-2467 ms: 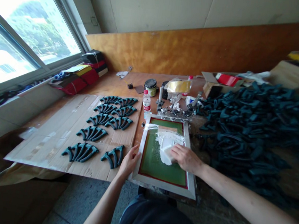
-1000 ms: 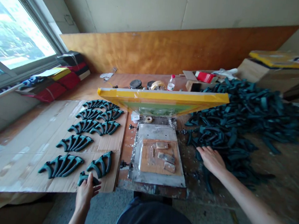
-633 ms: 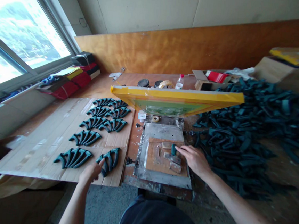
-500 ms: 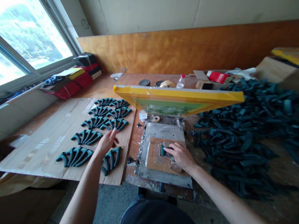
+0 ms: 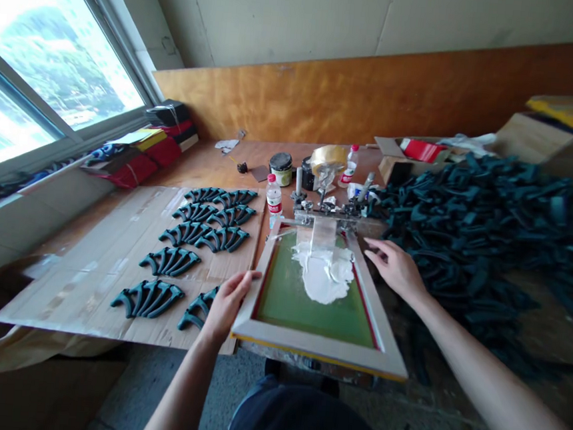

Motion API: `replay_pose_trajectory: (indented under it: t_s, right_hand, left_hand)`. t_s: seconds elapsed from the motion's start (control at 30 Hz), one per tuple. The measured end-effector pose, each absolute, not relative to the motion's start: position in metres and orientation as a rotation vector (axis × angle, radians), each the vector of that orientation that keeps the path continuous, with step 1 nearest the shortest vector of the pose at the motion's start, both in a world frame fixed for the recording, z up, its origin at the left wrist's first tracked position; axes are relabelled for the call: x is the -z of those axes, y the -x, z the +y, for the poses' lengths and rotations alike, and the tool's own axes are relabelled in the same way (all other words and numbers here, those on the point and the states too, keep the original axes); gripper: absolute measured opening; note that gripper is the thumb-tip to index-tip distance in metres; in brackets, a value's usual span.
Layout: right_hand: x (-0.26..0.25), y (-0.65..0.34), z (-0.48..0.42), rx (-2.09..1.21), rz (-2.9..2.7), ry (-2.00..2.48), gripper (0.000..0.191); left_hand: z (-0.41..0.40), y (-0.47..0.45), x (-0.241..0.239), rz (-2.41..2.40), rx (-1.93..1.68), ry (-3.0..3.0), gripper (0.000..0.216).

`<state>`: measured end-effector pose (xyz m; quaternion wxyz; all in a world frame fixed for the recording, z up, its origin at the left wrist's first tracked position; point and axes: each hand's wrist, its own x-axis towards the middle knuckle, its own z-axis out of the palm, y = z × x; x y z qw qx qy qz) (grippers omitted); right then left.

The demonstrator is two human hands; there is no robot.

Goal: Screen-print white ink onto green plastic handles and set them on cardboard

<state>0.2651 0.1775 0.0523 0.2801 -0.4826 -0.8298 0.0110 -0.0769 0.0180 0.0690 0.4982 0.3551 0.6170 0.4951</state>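
A screen-printing frame (image 5: 244, 322) with a green mesh lies lowered in front of me over the metal base plate, which it now hides. White ink (image 5: 325, 282) is spread on the mesh's upper half, and a pale flat squeegee or scraper (image 5: 323, 235) stands in it near the hinge clamp (image 5: 312, 207). My left hand (image 5: 228, 303) is closed at the frame's left edge, thumb on the rim. To the right, my right hand (image 5: 396, 271) hovers beside the frame with fingers apart, holding nothing. Dark green curved handle-like parts (image 5: 147, 298) lie in fanned rows on cardboard at left.
A big heap of dark green parts (image 5: 466, 224) covers the right side. Behind the frame stand two plastic bottles (image 5: 274, 200), ink tins (image 5: 281, 169) and a tape roll (image 5: 328, 157). Cardboard (image 5: 80, 277) covers the left of the table, below a window.
The raised screen frame has come down over the base. My right hand let go of the green part there and moved up and right. My left hand moved from the rows to the frame's edge.
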Motion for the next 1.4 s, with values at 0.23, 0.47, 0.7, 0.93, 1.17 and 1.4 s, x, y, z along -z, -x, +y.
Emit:
replay_pose_trajectory:
  t_s: [0.23, 0.47, 0.7, 0.93, 1.17, 1.4]
  right_hand:
    - [-0.069, -0.176, 0.179, -0.065, -2.640, 1.215, 0.037]
    - [-0.048, -0.203, 0.129, -0.197, -2.917, 0.655, 0.020]
    - [-0.047, -0.207, 0.131, -0.236, -2.834, 0.630, 0.018]
    - [-0.031, -0.216, 0.106, -0.184, -2.774, 0.556, 0.021]
    - [-0.087, -0.185, 0.175, -0.199, -2.612, 1.100, 0.058]
    - [-0.096, -0.243, 0.208, -0.104, -2.156, 1.432, 0.037]
  left_hand:
    - [0.010, 0.070, 0.033, 1.696, -1.069, -0.927, 0.066]
    - [0.012, 0.074, 0.034, 1.758, -0.982, -0.974, 0.055]
    - [0.011, 0.074, 0.032, 1.711, -1.041, -0.941, 0.055]
    - [0.010, 0.072, 0.028, 1.673, -1.087, -0.885, 0.058]
    - [0.013, 0.075, -0.024, 1.586, -1.075, -0.841, 0.071]
    - [0.051, 0.073, -0.116, 1.512, -1.365, -0.925, 0.060]
